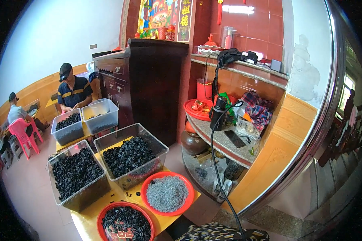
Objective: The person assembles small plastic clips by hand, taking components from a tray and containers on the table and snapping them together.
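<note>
Neither of my hands shows in the head view; only patterned dark cloth (219,233) at the lower edge, over my lap. On the yellow table (82,221) before me stand two clear plastic bins, a left bin (84,199) and a right bin (155,154), both heaped with small black ring-like parts (74,170). Nearer, a red round tray (191,195) is filled with thin grey, wire-like pieces (167,193). Another red tray (100,227), at the front edge, holds more black parts (126,223). A few loose black bits lie between bins and trays.
A person (74,90) in a dark cap sits beyond two more bins (102,116). Others sit far left near a pink chair (24,130). On my right, corner shelves (225,142) hold a black bottle (218,114) and a phone (234,138). A black cable (215,160) hangs down past them.
</note>
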`<action>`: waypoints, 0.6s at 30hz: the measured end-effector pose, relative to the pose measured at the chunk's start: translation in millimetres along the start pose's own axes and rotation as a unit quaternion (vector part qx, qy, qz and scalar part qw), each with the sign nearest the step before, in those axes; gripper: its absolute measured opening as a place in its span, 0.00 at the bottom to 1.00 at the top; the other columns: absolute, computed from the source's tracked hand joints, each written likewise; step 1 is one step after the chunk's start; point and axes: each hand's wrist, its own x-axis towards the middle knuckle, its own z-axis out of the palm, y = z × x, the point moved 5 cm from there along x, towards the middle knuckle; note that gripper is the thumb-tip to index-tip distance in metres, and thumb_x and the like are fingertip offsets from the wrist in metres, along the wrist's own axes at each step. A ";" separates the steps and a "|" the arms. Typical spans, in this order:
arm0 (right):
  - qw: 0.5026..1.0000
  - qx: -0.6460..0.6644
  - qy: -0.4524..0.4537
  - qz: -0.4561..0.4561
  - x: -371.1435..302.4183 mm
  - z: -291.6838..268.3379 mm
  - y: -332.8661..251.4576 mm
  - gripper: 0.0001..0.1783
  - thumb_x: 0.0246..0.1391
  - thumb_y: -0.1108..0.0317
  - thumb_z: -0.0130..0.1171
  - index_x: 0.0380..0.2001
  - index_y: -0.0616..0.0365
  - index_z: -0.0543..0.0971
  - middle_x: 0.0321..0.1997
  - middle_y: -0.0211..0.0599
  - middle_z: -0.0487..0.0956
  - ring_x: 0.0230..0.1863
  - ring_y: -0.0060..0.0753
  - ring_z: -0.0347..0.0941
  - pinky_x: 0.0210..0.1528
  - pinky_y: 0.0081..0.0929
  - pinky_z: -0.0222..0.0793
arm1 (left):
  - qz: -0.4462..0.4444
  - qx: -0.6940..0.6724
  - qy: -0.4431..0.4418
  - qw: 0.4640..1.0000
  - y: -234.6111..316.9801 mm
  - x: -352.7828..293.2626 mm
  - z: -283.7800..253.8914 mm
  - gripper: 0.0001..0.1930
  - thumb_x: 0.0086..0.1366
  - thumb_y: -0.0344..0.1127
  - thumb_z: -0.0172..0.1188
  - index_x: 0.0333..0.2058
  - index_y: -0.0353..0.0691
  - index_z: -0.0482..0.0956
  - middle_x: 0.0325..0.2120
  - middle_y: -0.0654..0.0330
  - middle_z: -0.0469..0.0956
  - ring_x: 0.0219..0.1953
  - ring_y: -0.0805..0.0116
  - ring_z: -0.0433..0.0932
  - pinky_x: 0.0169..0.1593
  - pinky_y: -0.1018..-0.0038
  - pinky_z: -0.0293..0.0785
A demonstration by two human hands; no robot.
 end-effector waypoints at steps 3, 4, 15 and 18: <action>0.974 -0.059 0.079 -0.203 42.2 37.5 -35.9 0.14 0.46 0.64 0.52 0.35 0.61 0.74 0.31 0.49 0.73 0.33 0.45 0.70 0.37 0.38 0.66 | -0.017 0.063 0.097 0.993 -5.3 37.6 19.4 0.09 0.51 0.38 0.56 0.27 0.39 0.75 0.19 0.60 0.73 0.19 0.73 0.67 0.21 0.76 0.61; 0.956 -0.031 0.109 -0.272 52.1 43.8 -48.3 0.14 0.47 0.65 0.51 0.35 0.62 0.74 0.32 0.48 0.72 0.35 0.46 0.69 0.39 0.39 0.64 | -0.022 0.082 0.129 0.988 -1.4 48.2 28.5 0.09 0.51 0.38 0.56 0.27 0.38 0.75 0.20 0.59 0.73 0.20 0.72 0.68 0.22 0.76 0.61; 0.903 -0.173 0.257 -0.299 75.8 19.3 -85.3 0.05 0.42 0.71 0.49 0.20 0.62 0.69 0.21 0.43 0.67 0.26 0.41 0.64 0.30 0.33 0.60 | -0.060 0.291 0.428 0.853 126.0 116.7 116.6 0.15 0.47 0.32 0.56 0.34 0.29 0.73 0.28 0.48 0.75 0.31 0.61 0.73 0.32 0.69 0.68; 0.874 -0.133 0.291 -0.366 69.6 35.1 -93.6 0.06 0.41 0.70 0.49 0.20 0.63 0.69 0.21 0.44 0.67 0.27 0.43 0.65 0.31 0.34 0.61 | -0.092 0.346 0.526 0.771 149.1 72.9 89.4 0.17 0.46 0.30 0.56 0.36 0.27 0.72 0.31 0.45 0.75 0.34 0.59 0.75 0.35 0.68 0.69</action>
